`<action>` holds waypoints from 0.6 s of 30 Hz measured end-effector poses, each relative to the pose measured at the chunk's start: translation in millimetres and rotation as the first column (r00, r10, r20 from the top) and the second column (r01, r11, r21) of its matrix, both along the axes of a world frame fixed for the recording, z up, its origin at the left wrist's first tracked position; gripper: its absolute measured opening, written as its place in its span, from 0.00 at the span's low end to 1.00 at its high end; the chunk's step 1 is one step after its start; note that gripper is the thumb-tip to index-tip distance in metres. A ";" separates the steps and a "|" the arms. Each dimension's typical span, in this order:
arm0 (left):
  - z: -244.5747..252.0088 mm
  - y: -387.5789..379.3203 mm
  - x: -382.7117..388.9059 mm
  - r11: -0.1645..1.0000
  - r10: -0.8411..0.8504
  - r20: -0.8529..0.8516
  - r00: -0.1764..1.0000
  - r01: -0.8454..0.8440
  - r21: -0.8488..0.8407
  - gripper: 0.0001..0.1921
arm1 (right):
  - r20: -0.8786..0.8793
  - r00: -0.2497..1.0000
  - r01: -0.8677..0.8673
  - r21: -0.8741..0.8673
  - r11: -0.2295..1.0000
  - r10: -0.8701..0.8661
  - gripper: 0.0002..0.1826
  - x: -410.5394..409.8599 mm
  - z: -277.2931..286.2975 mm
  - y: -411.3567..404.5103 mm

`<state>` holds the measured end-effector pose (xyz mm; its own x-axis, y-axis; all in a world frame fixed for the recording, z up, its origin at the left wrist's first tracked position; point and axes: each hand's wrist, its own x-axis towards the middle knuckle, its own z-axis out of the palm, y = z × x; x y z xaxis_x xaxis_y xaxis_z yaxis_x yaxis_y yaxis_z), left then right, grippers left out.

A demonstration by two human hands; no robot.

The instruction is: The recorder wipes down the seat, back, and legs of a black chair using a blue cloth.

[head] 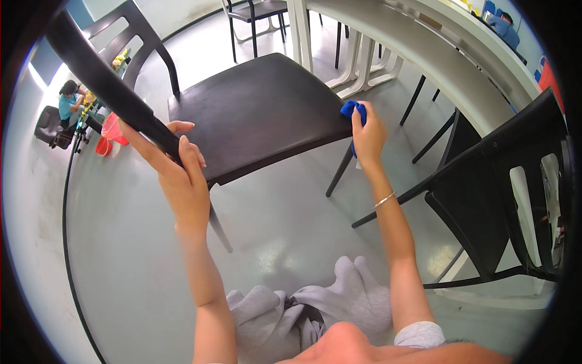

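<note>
A black chair with a slatted back stands before me, its smooth seat [259,113] facing up. My left hand [175,164] grips the black upright of the chair's back [104,86], near where it meets the seat's left side. On the right, my right hand [369,132] holds a bunched blue cloth [352,110] against the seat's front right corner. Part of the cloth hangs below the fingers, beside the chair leg [340,170]. A thin bracelet circles my right wrist.
Another black chair [473,218] is close on my right. A long white table [436,54] runs along the upper right, with chairs around it. Red buckets [103,146] and a seated person [70,104] are at the far left; another person [504,31] is at the far right.
</note>
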<state>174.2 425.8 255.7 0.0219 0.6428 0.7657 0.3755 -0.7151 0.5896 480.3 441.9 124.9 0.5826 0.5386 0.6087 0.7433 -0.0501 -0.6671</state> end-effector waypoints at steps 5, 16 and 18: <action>-0.4 -0.4 -10.3 1.000 -0.015 -0.002 1.000 0.015 -0.026 0.37 | -0.147 0.980 -0.106 0.174 0.979 0.132 0.09 -7.0 -7.2 -7.8; -24.1 2.3 -68.5 0.997 0.073 0.020 0.997 -0.073 -0.009 0.36 | -0.603 0.682 -0.313 0.273 0.910 0.415 0.19 -7.2 -32.9 4.5; -27.2 4.2 -76.6 0.997 0.074 0.030 0.997 -0.073 -0.029 0.36 | -0.672 0.620 -0.315 0.260 0.913 0.405 0.19 -12.7 -28.4 2.7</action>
